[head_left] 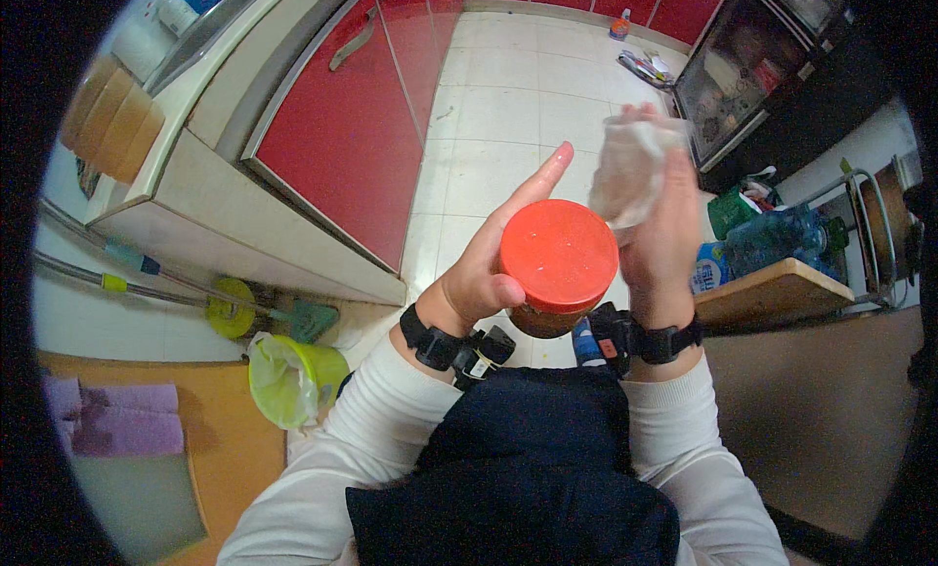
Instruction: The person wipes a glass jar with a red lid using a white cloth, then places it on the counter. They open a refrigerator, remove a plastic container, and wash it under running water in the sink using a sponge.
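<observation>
A jar with dark contents and a red lid is upright in front of my body. My left hand grips it from the left, thumb on the near side and one finger stretched out past the lid. Just right of the jar, my right hand holds a whitish cloth or tissue, spread over the palm and fingers. Both the cloth and this hand are blurred by motion. Small drops or bright specks dot the lid.
Red cabinets under a counter run along the left. A lime-green bin stands lower left beside mop handles. On the right are a wooden board, plastic bottles and a black glass-door cabinet. A spray bottle stands far off.
</observation>
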The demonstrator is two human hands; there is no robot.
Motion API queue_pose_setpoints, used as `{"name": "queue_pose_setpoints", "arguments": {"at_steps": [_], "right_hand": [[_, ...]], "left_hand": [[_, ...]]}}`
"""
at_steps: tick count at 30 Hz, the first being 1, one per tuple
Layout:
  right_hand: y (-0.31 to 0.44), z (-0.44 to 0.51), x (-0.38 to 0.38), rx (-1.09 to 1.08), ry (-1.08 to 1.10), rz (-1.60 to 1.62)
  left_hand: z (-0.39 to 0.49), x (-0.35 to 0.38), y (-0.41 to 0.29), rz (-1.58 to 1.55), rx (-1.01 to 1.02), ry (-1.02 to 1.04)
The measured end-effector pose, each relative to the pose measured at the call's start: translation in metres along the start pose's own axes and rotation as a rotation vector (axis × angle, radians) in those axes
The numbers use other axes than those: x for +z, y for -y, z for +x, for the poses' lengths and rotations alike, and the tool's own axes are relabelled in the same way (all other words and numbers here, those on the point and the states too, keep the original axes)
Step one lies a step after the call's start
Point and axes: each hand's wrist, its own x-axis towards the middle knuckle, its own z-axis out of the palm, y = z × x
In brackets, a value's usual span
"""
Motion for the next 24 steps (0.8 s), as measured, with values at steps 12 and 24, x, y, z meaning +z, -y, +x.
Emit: {"name": "queue_pose_setpoints", "arguments": {"at_steps": [12,24], "right_hand": [[-0.014,-0.001,-0.008,0.087,0.290,-0.547],[0.020,-0.010,0.013,0.077,-0.037,0.413]], "left_hand": [[-0.004,0.006,-0.004,0.068,-0.076,0.074],[0.007,-0.008,-0.008,0.156,0.213,-0.188]]}}
